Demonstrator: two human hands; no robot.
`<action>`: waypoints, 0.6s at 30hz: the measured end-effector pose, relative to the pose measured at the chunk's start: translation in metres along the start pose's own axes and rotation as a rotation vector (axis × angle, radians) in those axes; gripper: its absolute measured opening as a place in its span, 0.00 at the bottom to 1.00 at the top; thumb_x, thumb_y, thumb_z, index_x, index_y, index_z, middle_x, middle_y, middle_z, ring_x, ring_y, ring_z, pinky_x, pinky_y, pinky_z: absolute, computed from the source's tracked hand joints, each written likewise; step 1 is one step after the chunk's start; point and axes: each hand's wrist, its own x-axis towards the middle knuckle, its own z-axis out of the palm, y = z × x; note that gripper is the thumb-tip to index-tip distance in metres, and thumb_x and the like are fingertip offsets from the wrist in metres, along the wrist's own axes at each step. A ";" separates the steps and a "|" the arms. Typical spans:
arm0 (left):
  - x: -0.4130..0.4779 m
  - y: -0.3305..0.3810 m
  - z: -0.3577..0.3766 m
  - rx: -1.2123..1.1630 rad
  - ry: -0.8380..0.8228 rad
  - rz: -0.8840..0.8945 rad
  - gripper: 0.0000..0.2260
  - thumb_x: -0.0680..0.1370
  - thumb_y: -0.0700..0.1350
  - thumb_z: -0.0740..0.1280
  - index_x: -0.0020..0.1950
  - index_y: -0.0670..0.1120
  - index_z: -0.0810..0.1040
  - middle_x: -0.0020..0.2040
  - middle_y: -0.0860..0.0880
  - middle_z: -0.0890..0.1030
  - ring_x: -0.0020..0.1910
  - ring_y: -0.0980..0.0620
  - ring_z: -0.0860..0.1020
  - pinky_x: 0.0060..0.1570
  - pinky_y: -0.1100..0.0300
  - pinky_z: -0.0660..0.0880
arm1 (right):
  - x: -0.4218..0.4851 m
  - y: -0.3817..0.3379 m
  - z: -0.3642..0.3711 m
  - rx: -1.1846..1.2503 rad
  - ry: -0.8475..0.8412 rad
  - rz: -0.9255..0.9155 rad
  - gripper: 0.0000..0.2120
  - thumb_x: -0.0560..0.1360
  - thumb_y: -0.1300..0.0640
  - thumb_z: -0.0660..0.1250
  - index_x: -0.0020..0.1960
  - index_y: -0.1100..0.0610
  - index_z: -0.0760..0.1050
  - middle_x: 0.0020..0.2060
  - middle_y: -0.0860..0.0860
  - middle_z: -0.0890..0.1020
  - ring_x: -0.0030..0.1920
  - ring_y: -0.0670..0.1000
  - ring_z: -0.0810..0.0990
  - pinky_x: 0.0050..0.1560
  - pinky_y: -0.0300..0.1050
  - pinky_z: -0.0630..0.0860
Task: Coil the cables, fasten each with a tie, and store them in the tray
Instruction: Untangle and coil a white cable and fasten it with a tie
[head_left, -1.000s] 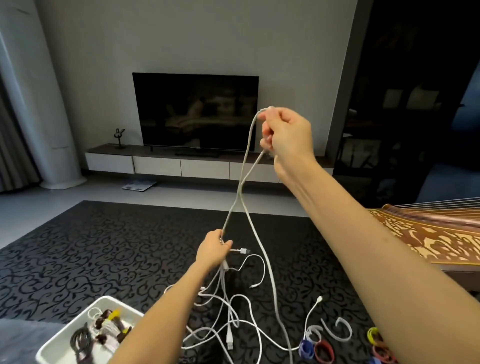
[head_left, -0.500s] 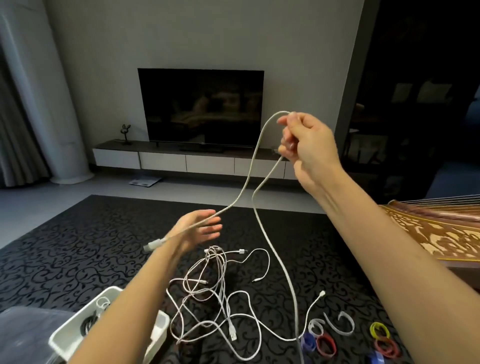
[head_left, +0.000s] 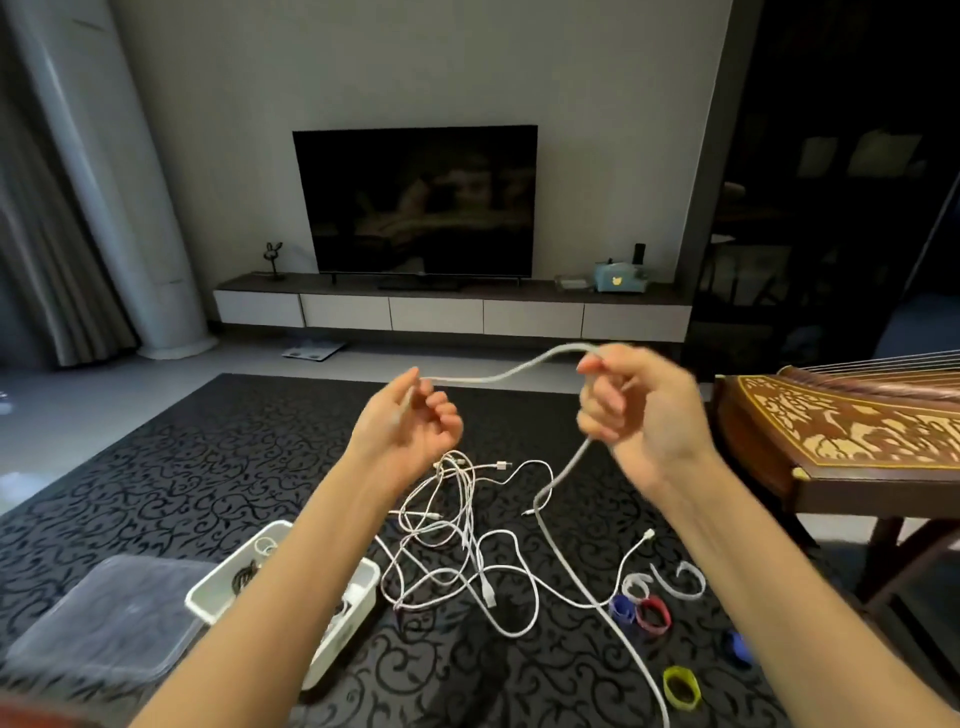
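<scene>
Left hand (head_left: 410, 423), right hand (head_left: 647, 415) raised, 2 arms extended, fingers (head_left: 602, 402) curled, pinching.

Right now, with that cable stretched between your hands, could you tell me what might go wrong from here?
1. The cable held between the left hand and right hand trails down beside the tangled pile. Coiling it may drag or knot those cables.
2. Its tail runs close to the coloured ties and could sweep them away.
</scene>
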 end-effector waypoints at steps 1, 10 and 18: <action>0.000 -0.001 0.000 -0.062 0.006 0.008 0.15 0.79 0.46 0.59 0.33 0.43 0.65 0.34 0.46 0.68 0.36 0.51 0.70 0.41 0.58 0.70 | -0.012 0.010 0.000 -0.022 -0.046 0.024 0.06 0.67 0.59 0.63 0.34 0.60 0.75 0.20 0.48 0.62 0.22 0.46 0.56 0.23 0.37 0.53; -0.022 -0.042 0.009 -0.050 -0.157 -0.346 0.09 0.81 0.44 0.57 0.55 0.39 0.68 0.62 0.27 0.71 0.52 0.28 0.75 0.51 0.32 0.68 | -0.071 0.049 0.000 -0.444 -0.398 -0.043 0.07 0.67 0.65 0.62 0.40 0.61 0.78 0.24 0.41 0.76 0.26 0.38 0.71 0.31 0.26 0.65; -0.026 -0.021 0.032 0.237 -0.227 -0.144 0.15 0.81 0.50 0.57 0.39 0.43 0.71 0.21 0.54 0.62 0.15 0.60 0.59 0.15 0.71 0.55 | -0.081 0.086 -0.027 -0.544 -0.362 0.157 0.07 0.74 0.65 0.69 0.38 0.57 0.79 0.30 0.47 0.77 0.30 0.43 0.72 0.34 0.35 0.69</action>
